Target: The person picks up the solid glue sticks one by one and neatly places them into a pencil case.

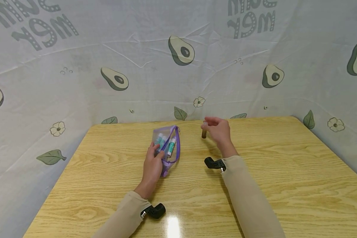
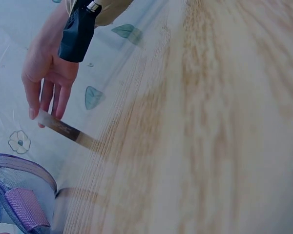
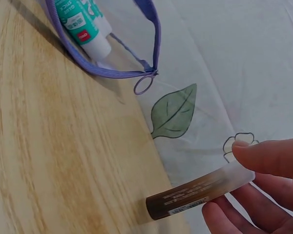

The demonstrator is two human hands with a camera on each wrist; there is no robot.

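Observation:
My left hand (image 1: 153, 162) grips the near side of a see-through pouch (image 1: 178, 145) with a purple zip edge, its thumb at the open mouth. Inside lie several white-and-green glue sticks (image 1: 171, 147); their label shows in the right wrist view. In the left wrist view, only part of the pouch (image 2: 27, 207) appears, at the lower left. To the right of the pouch, my right hand (image 1: 219, 131) pinches a slim brown tube (image 3: 185, 196) by its frosted cap between thumb and fingers. The tube's brown end points down, close to the tabletop. Printing and a barcode run along its side.
Both hands work over a light wood-grain table (image 1: 285, 158). Behind and beside it hangs a pale cloth (image 1: 154, 82) printed with avocados, leaves and flowers. A black wrist camera (image 1: 215, 163) juts from the right sleeve, another camera (image 1: 155, 211) from the left.

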